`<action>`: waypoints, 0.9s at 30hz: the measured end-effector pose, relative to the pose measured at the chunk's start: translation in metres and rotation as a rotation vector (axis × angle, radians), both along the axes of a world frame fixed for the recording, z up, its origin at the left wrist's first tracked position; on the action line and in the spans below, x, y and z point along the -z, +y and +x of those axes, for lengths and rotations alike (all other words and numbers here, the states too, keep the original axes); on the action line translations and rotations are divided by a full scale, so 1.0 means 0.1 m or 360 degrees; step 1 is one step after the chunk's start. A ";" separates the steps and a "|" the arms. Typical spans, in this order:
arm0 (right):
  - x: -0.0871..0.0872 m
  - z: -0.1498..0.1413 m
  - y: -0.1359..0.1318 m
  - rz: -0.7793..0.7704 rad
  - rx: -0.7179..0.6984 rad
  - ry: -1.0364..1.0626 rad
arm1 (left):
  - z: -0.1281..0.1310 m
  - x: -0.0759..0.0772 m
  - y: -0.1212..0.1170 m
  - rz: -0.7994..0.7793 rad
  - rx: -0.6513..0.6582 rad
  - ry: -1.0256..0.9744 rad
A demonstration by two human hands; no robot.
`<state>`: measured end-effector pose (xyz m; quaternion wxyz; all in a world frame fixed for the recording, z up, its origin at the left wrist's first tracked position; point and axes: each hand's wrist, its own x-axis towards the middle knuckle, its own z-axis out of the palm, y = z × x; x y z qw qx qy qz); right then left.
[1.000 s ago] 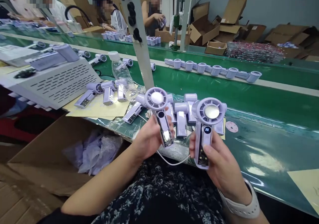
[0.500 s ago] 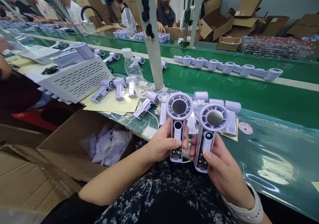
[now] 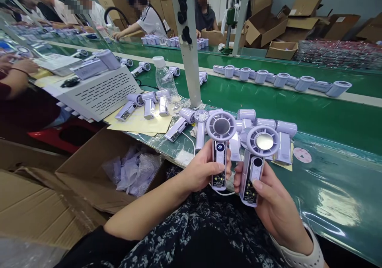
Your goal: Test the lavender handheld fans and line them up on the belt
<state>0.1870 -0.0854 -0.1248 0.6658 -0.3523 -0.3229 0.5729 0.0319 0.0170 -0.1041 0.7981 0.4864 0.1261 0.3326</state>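
My left hand [image 3: 205,166] is closed round the handle of a lilac handheld fan [image 3: 221,127], held upright, its round head facing me. A small screen on that handle is lit and reads 20. In my right hand [image 3: 271,192] is a second lilac handheld fan [image 3: 262,141], tilted slightly, its screen dark. Each thumb rests on the front of its handle, below the screen and near the bare circuit board. Just behind them on the bench lie several similar fans, among them a fan [image 3: 285,140] on the right and a fan [image 3: 180,125] on the left.
A clear plastic bottle [image 3: 166,83] stands beside a metal post [image 3: 191,69]. To the left is a slotted metal box [image 3: 101,91]. Below it, an open carton [image 3: 89,172] holds bubble-wrapped pieces. A row of fans [image 3: 282,79] lies along the green conveyor belt [image 3: 268,101]. Other people work opposite.
The screen on the left fan has lit up to 20, while the right fan's screen has gone dark. The view has shifted slightly. Both hands keep their fans.
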 end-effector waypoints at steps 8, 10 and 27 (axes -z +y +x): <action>0.07 -0.03 0.03 -0.0002 0.0072 -0.0078 | 0.02 0.08 0.06 -0.0028 -0.0137 0.0025; 0.09 -0.03 0.02 0.0003 0.0102 -0.0150 | 0.03 0.10 0.08 -0.0062 -0.0213 0.0046; 0.06 0.00 0.07 -0.0087 0.0013 0.0022 | 0.03 0.16 0.10 0.0145 0.0059 0.0182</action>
